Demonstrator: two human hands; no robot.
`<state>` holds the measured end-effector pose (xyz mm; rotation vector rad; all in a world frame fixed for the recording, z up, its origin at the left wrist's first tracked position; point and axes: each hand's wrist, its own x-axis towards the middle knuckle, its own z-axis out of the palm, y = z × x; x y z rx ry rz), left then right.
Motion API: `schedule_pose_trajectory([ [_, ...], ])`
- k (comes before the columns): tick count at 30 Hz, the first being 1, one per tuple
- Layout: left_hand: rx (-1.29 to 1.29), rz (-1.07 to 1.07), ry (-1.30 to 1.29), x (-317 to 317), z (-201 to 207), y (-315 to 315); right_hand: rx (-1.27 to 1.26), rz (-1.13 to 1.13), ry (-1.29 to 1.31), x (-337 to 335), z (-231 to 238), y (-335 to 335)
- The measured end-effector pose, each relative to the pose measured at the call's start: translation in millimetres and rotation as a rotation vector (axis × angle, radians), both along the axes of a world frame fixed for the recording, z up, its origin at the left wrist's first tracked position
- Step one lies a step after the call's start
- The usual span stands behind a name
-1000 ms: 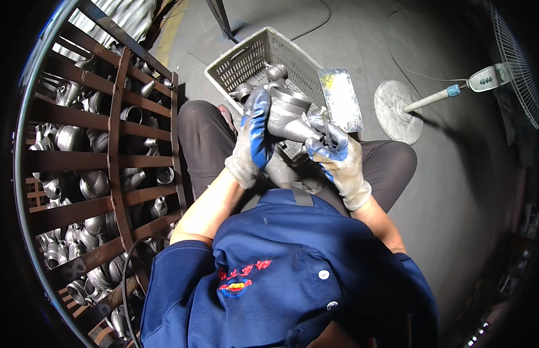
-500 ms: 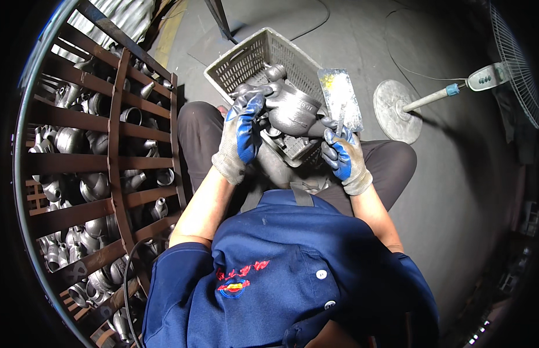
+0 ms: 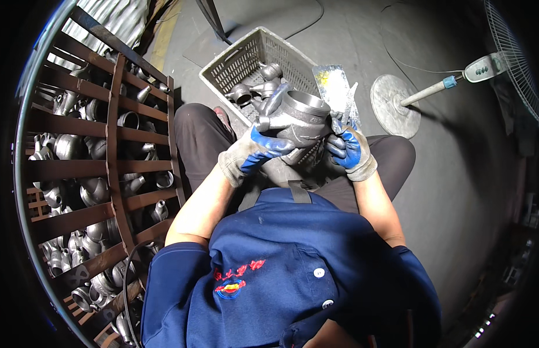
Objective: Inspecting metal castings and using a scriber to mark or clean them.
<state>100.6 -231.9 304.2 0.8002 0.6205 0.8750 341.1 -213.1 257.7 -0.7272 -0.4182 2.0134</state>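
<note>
A grey metal casting (image 3: 301, 119), a round body with a wide ringed mouth and a stubby side spout, is held over my lap. My left hand (image 3: 259, 149), in a grey and blue coated glove, grips it from below left. At the casting's right side, my gloved right hand (image 3: 348, 149) is closed round a thin, flat, file-like metal strip (image 3: 349, 103) that sticks up from the fingers. Its lower part is hidden in the glove. Whether the right fingers also touch the casting I cannot tell. Beyond it, a plastic crate (image 3: 232, 61) holds several similar castings (image 3: 240, 94).
A rusty metal cage (image 3: 113, 116) full of castings stands close on my left. A paint-marked flat plate (image 3: 333, 81) lies at the crate's right side. Farther right is a standing fan (image 3: 397, 107) with a round base. A cable (image 3: 322, 17) runs across the floor.
The casting has turned so that its wide mouth faces up. My left hand has shifted from its upper left side to underneath it. The strip now stands more clear of my right hand.
</note>
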Motion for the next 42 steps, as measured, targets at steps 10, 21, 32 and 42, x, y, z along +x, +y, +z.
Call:
schedule_pose_trajectory([
  [10, 0.199, 0.369, 0.102, 21, -4, -3, 0.380, -0.081, -0.839, -14, 48, -6],
  [21, 0.444, 0.570, 0.475, 13, 2, 1, 1.088, 0.038, -1.349, -13, 85, -37],
  [32, 0.673, 0.627, 0.853, 7, 0, -7, 1.197, 0.175, -1.618, -18, 96, -33],
  [42, 0.241, 0.509, 0.212, 14, 2, -9, 0.679, 0.243, -0.974, 1, 98, -31],
])
